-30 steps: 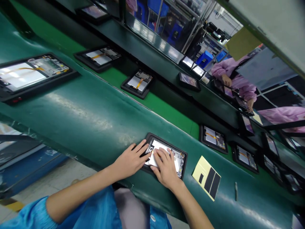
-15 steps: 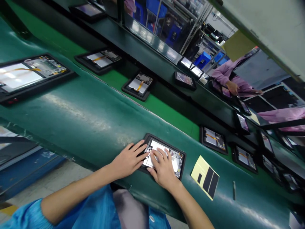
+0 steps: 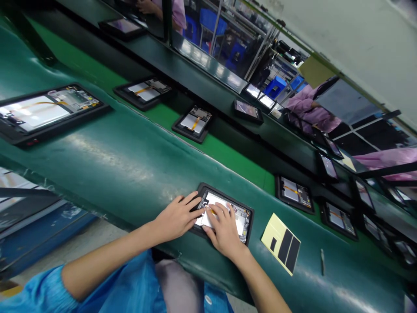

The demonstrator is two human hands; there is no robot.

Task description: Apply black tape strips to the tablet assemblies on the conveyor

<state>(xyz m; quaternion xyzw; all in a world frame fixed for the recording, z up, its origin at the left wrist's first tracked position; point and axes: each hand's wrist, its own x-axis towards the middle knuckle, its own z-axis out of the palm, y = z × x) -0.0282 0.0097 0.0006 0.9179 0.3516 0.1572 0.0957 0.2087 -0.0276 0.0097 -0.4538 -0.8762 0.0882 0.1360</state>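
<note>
An opened tablet (image 3: 241,225) lies on the green bench in front of me, in a black frame, with its white battery and circuit board showing. My left hand (image 3: 177,218) rests on its left edge, fingers stretched out and apart. Over the middle of the tablet lies my right hand (image 3: 224,230), its fingers slightly bent and spread, the fingertips touching the white area near an orange ribbon cable (image 3: 213,212). My fingers and palm hide part of the inside. To the right is a yellow backing sheet (image 3: 275,224) with black strips on it.
A thin pen-like tool (image 3: 322,262) lies right of the sheet. Another opened tablet (image 3: 48,111) sits at the left on the bench. Beyond the bench edge, a green belt (image 3: 234,158) bears several opened tablets. Co-workers in pink sleeves (image 3: 302,106) are across the line.
The view has tilted slightly. My right fingertips have shifted very little on the tablet, and my left hand stays put. Across the line, a co-worker's arm has moved.
</note>
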